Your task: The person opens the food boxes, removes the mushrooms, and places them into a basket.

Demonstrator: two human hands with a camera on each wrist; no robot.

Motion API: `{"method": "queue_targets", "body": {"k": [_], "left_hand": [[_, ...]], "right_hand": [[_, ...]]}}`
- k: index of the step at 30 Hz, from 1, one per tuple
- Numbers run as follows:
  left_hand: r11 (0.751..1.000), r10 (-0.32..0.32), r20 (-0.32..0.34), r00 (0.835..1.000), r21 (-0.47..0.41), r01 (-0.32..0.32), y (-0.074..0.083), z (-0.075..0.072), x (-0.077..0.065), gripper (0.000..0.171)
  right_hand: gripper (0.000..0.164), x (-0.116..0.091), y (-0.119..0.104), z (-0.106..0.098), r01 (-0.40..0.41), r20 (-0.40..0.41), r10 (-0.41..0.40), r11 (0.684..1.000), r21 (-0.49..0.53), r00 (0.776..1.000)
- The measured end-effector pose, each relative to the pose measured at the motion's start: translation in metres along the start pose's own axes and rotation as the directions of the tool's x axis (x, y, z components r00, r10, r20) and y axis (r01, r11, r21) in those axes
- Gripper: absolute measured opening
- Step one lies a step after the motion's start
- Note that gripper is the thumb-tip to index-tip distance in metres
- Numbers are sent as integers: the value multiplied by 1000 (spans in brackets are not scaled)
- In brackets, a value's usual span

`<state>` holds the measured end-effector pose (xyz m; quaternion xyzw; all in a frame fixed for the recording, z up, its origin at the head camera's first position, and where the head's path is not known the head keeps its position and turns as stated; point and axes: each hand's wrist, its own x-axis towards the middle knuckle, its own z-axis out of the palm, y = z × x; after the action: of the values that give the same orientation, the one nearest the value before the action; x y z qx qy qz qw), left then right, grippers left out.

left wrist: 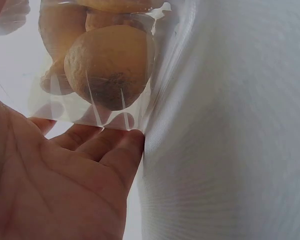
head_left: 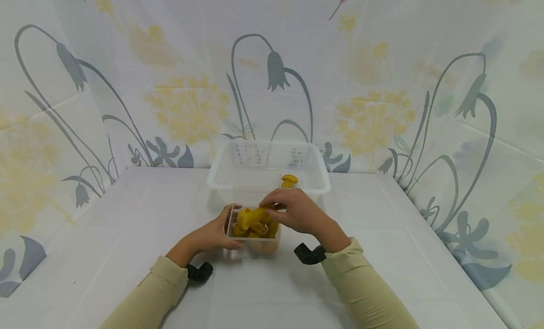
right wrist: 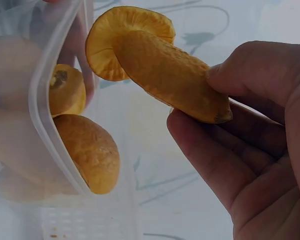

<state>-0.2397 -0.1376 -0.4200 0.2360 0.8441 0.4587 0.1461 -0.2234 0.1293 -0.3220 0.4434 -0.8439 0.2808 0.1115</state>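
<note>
A yellow mushroom [right wrist: 165, 75] is pinched by its stem between the thumb and fingers of my right hand [head_left: 299, 213]. Its cap points left, over the clear plastic container [head_left: 250, 246] in the head view. Inside that container lie several more yellow mushrooms [right wrist: 87, 152], some rising to its rim. My left hand [head_left: 214, 232] grips the container's left end, thumb at the front and fingers along the far side. From the left wrist, the fingers [left wrist: 122, 157] show against the clear wall, with a rounded mushroom base [left wrist: 110, 65] visible through it.
Behind the container stands a white perforated basket [head_left: 214, 178], with another yellow mushroom [head_left: 289, 179] at its near right. A white cloth covers the table [head_left: 250, 300]. Flower-printed curtains [head_left: 272, 17] enclose the back and sides. Black camera mounts [head_left: 309, 253] sit at both wrists.
</note>
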Motion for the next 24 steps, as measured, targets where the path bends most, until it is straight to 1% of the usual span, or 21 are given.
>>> {"method": "queue_targets", "body": {"k": [4, 9, 17, 24], "left_hand": [[1000, 13, 4, 1000, -7, -13, -1, 0, 1, 100], [1000, 17, 7, 1000, -16, -17, -1, 0, 1, 100], [1000, -12, 5, 1000, 7, 12, -1, 0, 1, 101], [1000, -18, -4, 1000, 21, 18, 0, 1, 1, 103]], "right_hand": [[16, -1, 1, -4, -2, -29, 2, 1000, 0, 1000], [16, -3, 5, -8, -18, -64, 20, 1000, 23, 998], [17, -7, 12, -19, -50, -112, 54, 998, 35, 992], [17, -11, 17, -30, -59, -190, 63, 998, 25, 980]]}}
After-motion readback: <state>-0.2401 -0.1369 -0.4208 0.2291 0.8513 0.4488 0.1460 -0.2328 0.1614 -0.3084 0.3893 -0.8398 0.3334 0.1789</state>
